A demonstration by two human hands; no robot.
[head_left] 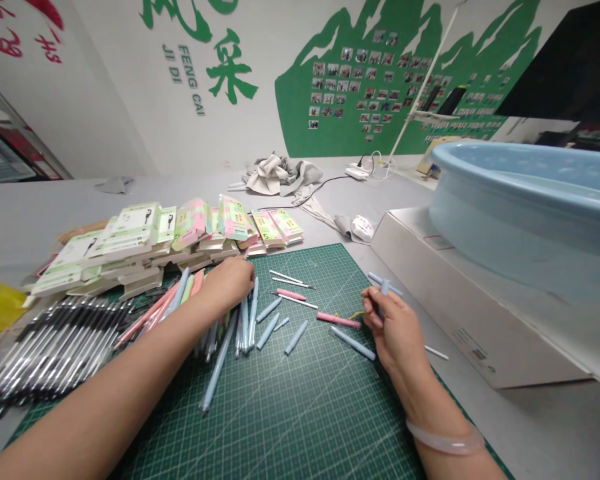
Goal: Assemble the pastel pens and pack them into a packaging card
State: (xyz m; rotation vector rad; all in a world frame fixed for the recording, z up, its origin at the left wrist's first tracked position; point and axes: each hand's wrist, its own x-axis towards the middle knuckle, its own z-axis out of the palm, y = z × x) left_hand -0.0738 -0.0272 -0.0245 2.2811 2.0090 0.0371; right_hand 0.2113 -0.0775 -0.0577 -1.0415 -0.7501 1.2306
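at the mat [260, 420], the right hand [394, 321] pinches a blue pen piece [385, 287]; the left hand [233, 283] has a hidden, unreadable grip

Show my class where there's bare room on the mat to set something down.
Bare mat lies between the left forearm and right forearm, nearer than the blue tubes. Another patch is its far corner, right of the white refills. The left side is crowded with pens, boxes and the left hand.

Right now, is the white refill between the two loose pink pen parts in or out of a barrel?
Out: the white refill lies bare on the green cutting mat, its shaft exposed between the pink pen parts.
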